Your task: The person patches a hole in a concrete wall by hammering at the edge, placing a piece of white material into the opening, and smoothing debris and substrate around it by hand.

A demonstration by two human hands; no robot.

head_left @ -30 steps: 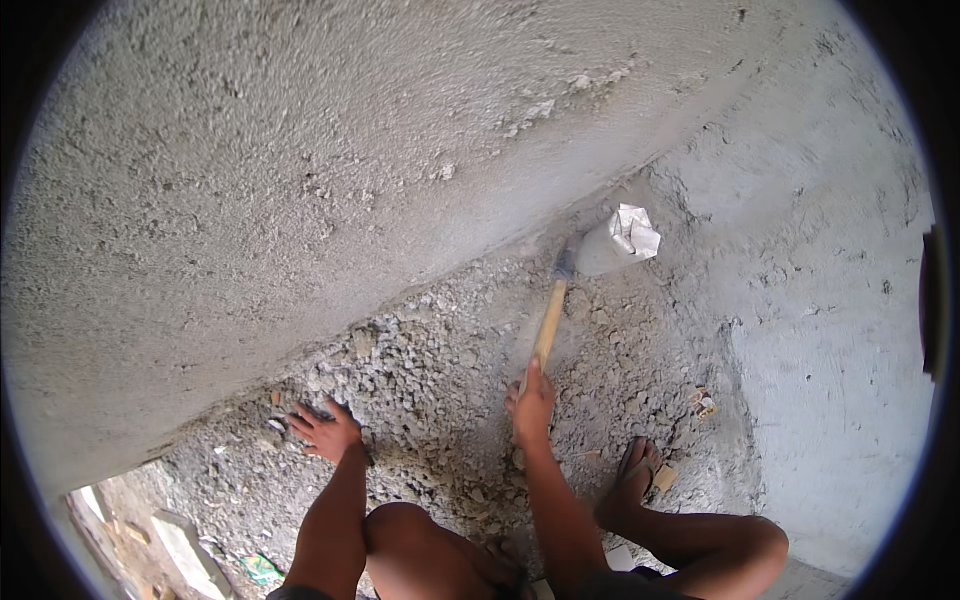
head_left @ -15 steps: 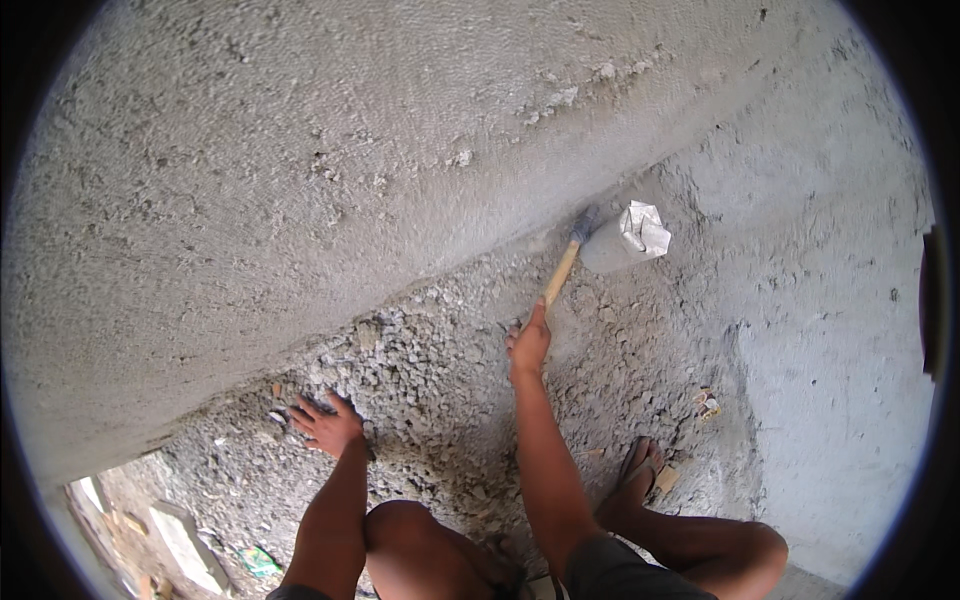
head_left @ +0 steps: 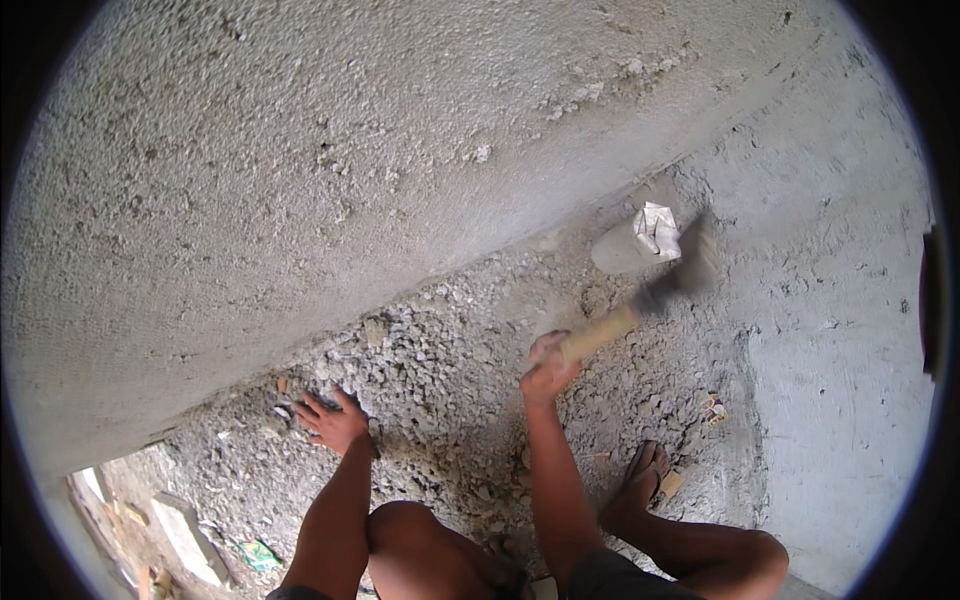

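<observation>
My right hand is closed round the pale wooden handle of a hand tool. Its dark metal head is smeared by motion, so its exact kind does not show; it hangs up and to the right, beside a stubby pale pipe. A crumpled white wrapping covers the pipe's top. On the left, my left hand rests with fingers spread on the loose grey rubble and holds nothing.
A rough plastered wall slopes along the far side, and a smoother grey wall stands at the right. My sandalled foot is on the rubble. A concrete slab and a green wrapper lie lower left.
My right hand has moved slightly right and down, and the tool's head has swung from the pipe's left side to its right. My left hand stays in place.
</observation>
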